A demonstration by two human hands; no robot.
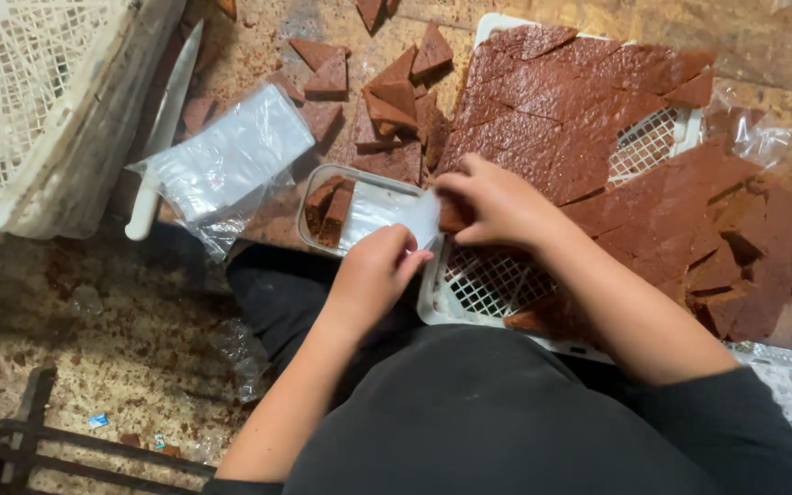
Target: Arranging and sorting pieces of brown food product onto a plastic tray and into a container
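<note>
My left hand (373,270) pinches a small clear plastic bag (387,213) that lies over a clear plastic tub (318,188). My right hand (497,202) grips a brown cake piece (452,216) at the bag's open end. Two brown pieces (327,209) stand inside the tub at its left side. A white lattice tray (478,284) in front of me carries large sheets of cut brown cake (552,110).
A stack of clear bags (226,156) lies left of the tub, beside a white-handled knife (165,128). Triangular cake pieces (391,96) are scattered on the work surface. A white lattice crate (29,101) fills the top left. More cake slabs (744,266) lie right.
</note>
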